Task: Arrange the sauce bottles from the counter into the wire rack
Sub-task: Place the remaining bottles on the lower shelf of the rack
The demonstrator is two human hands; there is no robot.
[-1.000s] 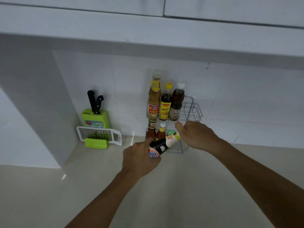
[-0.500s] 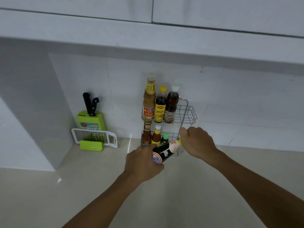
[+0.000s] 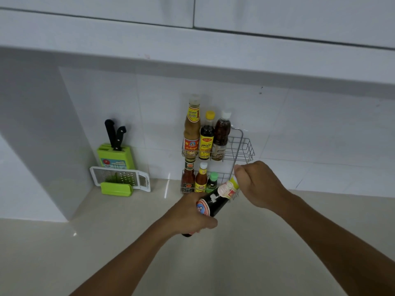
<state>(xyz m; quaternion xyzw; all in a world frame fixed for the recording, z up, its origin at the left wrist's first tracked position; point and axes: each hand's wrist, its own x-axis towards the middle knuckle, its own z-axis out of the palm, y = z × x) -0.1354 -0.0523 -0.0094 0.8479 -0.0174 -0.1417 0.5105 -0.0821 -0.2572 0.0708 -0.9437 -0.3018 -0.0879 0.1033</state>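
Gripping the tilted dark sauce bottle (image 3: 213,202), left hand (image 3: 190,216) holds its base, right hand (image 3: 255,184) closed around its cap. Next: upright it, seat in wire rack (image 3: 243,150) free right end.

Left hand (image 3: 188,218) gripping dark bottle (image 3: 215,199), right hand (image 3: 256,184) at cap

Dim, even indoor light with a cool grey-blue cast; deep shade beneath the overhanging cabinet (image 3: 192,60); small bright glints on the glossy counter (image 3: 74,233) and a pale streak beside the wire rack (image 3: 245,150); soft overall, slightly blurred; straight edges bowed by wide-angle distortion toward the borders.
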